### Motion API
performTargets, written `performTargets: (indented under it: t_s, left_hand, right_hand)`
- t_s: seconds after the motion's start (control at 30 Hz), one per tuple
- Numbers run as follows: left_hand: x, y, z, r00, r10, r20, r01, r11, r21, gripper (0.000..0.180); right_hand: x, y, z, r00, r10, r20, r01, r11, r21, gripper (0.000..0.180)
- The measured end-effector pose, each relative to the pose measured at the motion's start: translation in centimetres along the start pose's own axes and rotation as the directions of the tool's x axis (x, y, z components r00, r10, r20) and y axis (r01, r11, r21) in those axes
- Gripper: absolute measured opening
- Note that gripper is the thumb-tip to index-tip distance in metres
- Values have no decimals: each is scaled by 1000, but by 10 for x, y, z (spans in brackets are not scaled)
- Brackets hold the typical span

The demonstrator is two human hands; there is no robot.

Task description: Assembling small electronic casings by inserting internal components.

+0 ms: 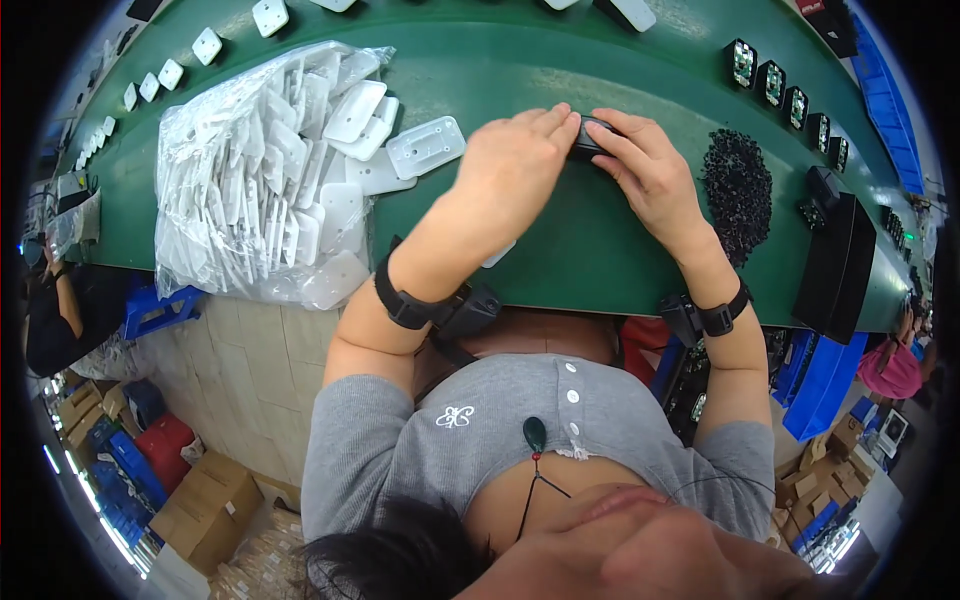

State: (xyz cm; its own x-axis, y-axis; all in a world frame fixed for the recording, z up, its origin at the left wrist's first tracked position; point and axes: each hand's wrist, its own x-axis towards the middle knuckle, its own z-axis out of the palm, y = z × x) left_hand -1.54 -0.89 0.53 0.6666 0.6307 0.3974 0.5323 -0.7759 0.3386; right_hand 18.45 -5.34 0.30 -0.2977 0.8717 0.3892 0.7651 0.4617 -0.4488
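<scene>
Black plastic, a small dark part (592, 136), sits pinched between both hands above the green belt (560, 250), just past the middle of the bench. The left hand (515, 160) comes at it from the left, fingers curled together over its near end and covering much of it. The right hand (645, 165) closes on it from the right, thumb and forefinger pressed on its far end. The part's long axis seems to run left to right, from one hand to the other, though too little shows to be sure. Neither hand is nearer: both touch it.

A pile of small black pieces (738, 190) lies just right of the right hand. A clear bag of white plates (260, 180) lies well to the left, with one loose plate (426, 146) near the left hand.
</scene>
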Motion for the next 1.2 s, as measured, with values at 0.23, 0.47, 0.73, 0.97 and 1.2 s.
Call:
performTargets:
  t_s: [0.23,0.47,0.73,0.97,1.2]
  left_hand:
    - [19,-3,27,997,4,-73,1,997,76,21]
    - [21,-6,28,944,-329,-22,262,790,-555,31]
    - [21,0,31,951,-259,-170,161,881,-444,29]
    - [10,-5,-1,979,-161,-124,152,985,-79,25]
    - [-39,-29,-59,930,-368,4,339,860,381,30]
  right_hand:
    - [16,17,-19,823,509,251,-562,664,494,48]
    - [24,-1,-5,874,458,162,-370,413,832,56]
    - [72,113,-42,870,472,-142,-360,806,469,36]
    - [106,176,-62,843,511,167,-537,812,229,36]
    - [113,178,-64,829,497,256,-537,835,117,38]
